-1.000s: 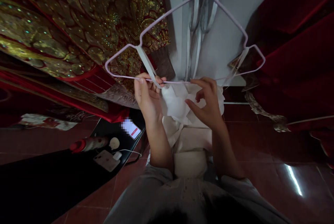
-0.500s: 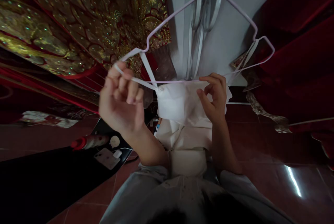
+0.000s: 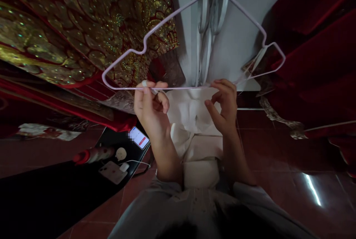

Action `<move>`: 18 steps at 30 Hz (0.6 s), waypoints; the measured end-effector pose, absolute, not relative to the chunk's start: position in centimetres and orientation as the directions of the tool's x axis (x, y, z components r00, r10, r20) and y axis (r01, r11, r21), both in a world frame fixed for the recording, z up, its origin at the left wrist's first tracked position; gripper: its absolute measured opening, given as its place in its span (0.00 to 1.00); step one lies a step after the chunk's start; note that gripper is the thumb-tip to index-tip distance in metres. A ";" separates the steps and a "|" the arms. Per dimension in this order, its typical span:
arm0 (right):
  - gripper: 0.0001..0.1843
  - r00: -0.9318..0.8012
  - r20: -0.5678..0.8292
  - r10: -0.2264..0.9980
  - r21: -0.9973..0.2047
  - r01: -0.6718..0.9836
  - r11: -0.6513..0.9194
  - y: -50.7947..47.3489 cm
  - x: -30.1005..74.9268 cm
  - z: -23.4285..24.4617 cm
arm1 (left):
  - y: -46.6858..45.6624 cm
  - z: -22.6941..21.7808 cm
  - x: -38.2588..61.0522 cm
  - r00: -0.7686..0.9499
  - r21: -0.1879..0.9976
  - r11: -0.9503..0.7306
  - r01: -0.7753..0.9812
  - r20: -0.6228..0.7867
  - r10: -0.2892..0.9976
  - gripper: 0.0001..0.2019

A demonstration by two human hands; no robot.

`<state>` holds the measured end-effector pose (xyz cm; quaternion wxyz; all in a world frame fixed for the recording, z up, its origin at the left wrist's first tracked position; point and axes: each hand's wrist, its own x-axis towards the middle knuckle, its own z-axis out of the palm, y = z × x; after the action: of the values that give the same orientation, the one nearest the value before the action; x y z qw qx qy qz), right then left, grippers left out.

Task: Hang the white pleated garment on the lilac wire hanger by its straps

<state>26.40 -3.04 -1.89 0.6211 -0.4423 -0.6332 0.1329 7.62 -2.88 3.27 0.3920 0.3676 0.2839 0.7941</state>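
Note:
A pale lilac wire hanger [image 3: 178, 12] hangs in front of me against a grey wall. A white garment [image 3: 191, 114] droops below its bottom bar. My left hand [image 3: 150, 107] is closed in a pinch on a white strap of the garment, just under the bottom bar on the left. My right hand [image 3: 224, 107] curls around the top edge of the white garment at the bar's middle right. Another white strap [image 3: 257, 61] still loops over the hanger's right notch.
A gold-and-red sequinned costume [image 3: 83, 27] hangs at the left, dark red velvet fabric [image 3: 317, 46] at the right. On a black surface [image 3: 55, 190] at lower left lie a phone [image 3: 138, 137], a red-capped bottle [image 3: 94, 154] and a charger. Glossy red floor tiles [image 3: 292, 164] spread below.
My left hand pulled the left strap out and off the hanger's left notch, then came back under the bottom bar. The right hand stayed at the garment's top edge.

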 end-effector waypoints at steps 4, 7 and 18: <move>0.23 0.656 0.594 0.466 -0.781 0.330 0.530 -2.6 28.0 -3.1 | -2.6 3.4 8.2 -0.422 0.717 -0.558 -0.418 0.390 0.818 0.12; 0.17 0.629 0.409 0.661 -0.896 0.138 0.423 -1.8 30.0 -3.0 | -2.3 3.1 8.2 -0.427 0.714 -0.558 -0.423 0.386 0.818 0.13; 0.21 0.536 0.420 0.732 -0.894 0.106 0.435 -2.2 30.7 -0.4 | -2.7 3.2 7.7 -0.405 0.812 -0.487 -0.322 0.347 0.846 0.17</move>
<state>30.66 -2.18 -0.39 0.7291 -0.4863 -0.4310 0.2148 7.74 -2.73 3.19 0.3800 0.3913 0.3351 0.7682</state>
